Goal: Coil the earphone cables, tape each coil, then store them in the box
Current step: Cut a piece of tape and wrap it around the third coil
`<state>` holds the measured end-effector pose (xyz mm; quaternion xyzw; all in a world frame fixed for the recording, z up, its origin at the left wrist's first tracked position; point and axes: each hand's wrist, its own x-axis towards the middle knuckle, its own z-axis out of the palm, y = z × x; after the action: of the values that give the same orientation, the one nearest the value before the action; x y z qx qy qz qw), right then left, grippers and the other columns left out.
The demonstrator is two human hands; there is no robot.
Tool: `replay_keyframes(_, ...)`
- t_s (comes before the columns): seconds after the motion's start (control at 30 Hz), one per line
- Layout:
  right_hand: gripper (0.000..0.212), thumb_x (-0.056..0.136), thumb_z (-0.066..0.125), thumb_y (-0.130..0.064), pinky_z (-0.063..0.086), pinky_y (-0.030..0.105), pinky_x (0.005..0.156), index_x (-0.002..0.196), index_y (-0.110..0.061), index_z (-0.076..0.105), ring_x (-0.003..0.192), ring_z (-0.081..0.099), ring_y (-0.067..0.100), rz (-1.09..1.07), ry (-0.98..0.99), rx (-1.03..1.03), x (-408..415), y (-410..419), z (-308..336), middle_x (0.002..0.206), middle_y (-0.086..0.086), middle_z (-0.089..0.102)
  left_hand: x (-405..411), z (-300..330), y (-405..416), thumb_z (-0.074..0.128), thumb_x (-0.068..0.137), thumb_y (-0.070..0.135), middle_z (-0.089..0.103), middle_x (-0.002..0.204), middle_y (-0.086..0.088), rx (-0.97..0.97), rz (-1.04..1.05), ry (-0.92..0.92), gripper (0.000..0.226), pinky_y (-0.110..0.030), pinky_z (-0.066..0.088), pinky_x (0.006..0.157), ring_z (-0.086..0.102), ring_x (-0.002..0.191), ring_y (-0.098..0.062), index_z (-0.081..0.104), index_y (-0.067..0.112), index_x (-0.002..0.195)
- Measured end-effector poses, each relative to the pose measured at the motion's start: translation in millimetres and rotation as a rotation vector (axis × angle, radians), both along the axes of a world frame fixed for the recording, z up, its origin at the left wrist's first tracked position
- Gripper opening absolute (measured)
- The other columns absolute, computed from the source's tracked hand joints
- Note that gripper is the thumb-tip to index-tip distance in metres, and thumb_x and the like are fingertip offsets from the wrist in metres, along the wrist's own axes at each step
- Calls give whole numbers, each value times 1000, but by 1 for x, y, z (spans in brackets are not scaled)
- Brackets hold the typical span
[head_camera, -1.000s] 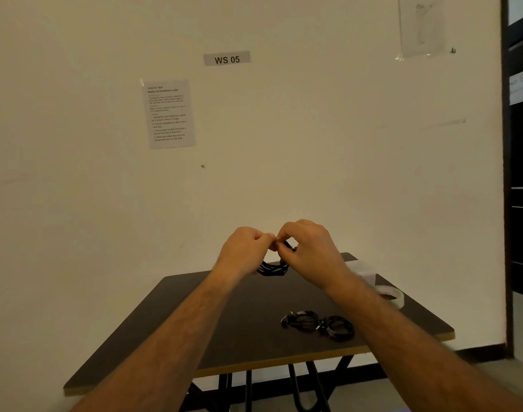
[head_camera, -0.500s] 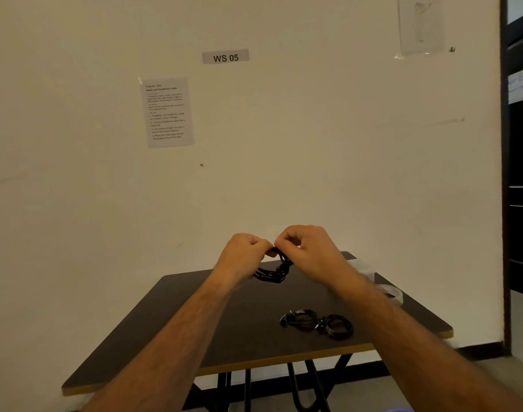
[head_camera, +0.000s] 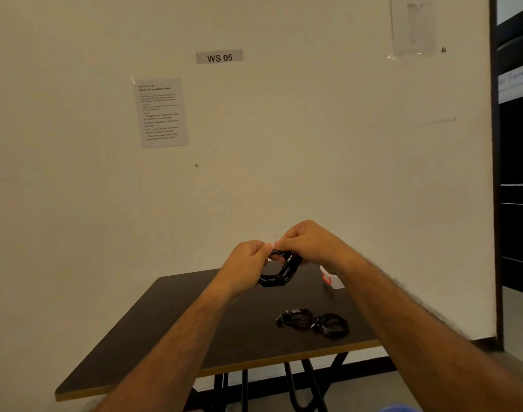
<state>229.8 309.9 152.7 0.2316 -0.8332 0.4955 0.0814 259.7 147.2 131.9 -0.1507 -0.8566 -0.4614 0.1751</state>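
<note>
- The dark table (head_camera: 171, 337) stands against a pale wall; both forearms reach out over it, the hands held up above its far half.
- The right hand (head_camera: 309, 243) has risen a little over the last second and now sits higher than the left hand (head_camera: 245, 263); its fingers are curled and pinch the top of the coil, close to the left thumb.
- The left hand's fingers are curled too, pinching the same top stretch from the other side, so the fingertips of both hands nearly meet.
- The black earphone coil (head_camera: 279, 276) hangs between the hands, clear of the table. A second ago it was bunched tight under the knuckles; now more of its loop shows, drooping below the left hand.
- I read this as tape being wrapped and pressed round the top of the coil, though I cannot make out the tape itself.
- Two finished coils (head_camera: 312, 322) lie side by side, touching, near the front right edge.
- A white item with a red mark (head_camera: 330, 279) shows just behind the right wrist; what it is I cannot tell.
- No box is in view, so storing is not yet done.
</note>
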Motion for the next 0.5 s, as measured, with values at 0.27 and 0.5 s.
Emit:
replay_keyframes(0.27, 26, 88, 67, -20, 48, 36, 72, 66, -12, 76, 68, 58, 19, 13, -30, 8, 1, 4, 3, 71, 11, 72, -1, -3, -2, 49, 102, 33, 46, 62, 7, -151, -36, 66, 25, -30, 42, 58, 43, 54, -7, 70, 20, 96)
replay_keyframes(0.5, 21, 93, 60, -22, 52, 40, 84, 77, -13, 70, 67, 65, 11, 57, -176, 67, 10, 5, 10, 71, 0, 72, 2, -3, -7, 51, 102, 29, 53, 68, 9, -339, -3, 229, 21, -18, 33, 55, 44, 57, -3, 68, 18, 97)
